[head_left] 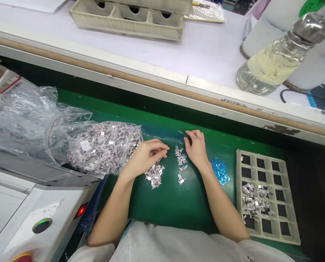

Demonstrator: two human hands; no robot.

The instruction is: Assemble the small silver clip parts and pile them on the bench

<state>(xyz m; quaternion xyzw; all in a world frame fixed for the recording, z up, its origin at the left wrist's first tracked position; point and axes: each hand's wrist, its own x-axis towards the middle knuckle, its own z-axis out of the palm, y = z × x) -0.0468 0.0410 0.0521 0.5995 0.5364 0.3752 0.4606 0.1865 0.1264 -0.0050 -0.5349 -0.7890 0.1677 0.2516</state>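
Note:
My left hand (148, 154) hovers over a small heap of silver metal pieces (154, 176), its thumb and fingers pressed together; what they pinch, if anything, is too small to name. Closed near the far side of the green work surface (173, 207), my right hand (196, 147) has a dark spot between thumb and fingers that I cannot identify. That hand is at the right end of a clear bluish film strip (162, 134). Between the hands lies a loose row of silver pieces with blue bits (181, 159). A pile of small blue pieces (219, 170) sits beside my right forearm.
At left, an open plastic bag (104, 145) bulges with silver pieces, near a grey machine (9, 218) with lit buttons. A compartment tray (294, 218) holding silver pieces stands at right. The raised shelf (206, 54) carries another tray (129, 27) and a glass bottle (274, 63).

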